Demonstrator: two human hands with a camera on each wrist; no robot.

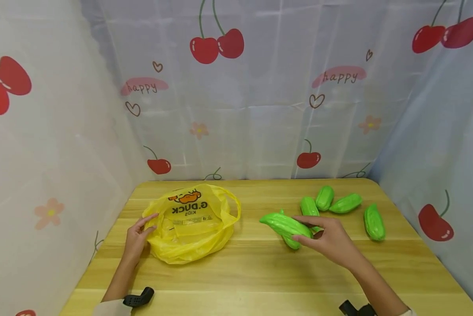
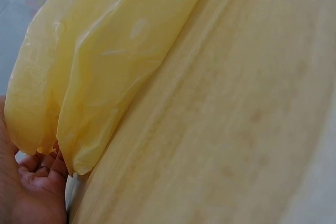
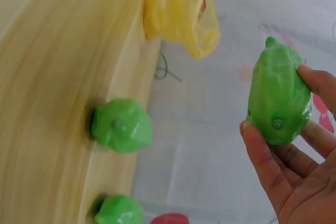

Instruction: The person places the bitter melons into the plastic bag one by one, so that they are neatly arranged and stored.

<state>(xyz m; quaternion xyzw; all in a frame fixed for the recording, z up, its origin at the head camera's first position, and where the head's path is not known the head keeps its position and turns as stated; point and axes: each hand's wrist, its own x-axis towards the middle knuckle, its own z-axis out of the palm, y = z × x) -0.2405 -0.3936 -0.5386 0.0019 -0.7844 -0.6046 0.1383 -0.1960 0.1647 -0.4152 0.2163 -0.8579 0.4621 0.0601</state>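
My right hand [image 1: 331, 239] holds a bright green, ridged toy gourd [image 1: 285, 224] above the table, with thumb and fingers on either side of it. In the right wrist view, the held gourd [image 3: 280, 95] shows its blunt end with a small round stub. Directly beneath it, another green gourd [image 1: 291, 242] is partly hidden. At the left, a yellow plastic bag [image 1: 196, 252] stands with its mouth spread wide, printed with a duck and lettering. My left hand [image 1: 135, 239] grips the bag's left rim; in the left wrist view the yellow film [image 2: 121, 51] covers part of the fingers.
Several more green gourds lie at the back right, among them one behind the right hand [image 1: 309, 205] and one farthest right [image 1: 374, 222]. The wooden table [image 1: 236, 285] is bounded by a cherry-print curtain [image 1: 256, 118] at the back and both sides.
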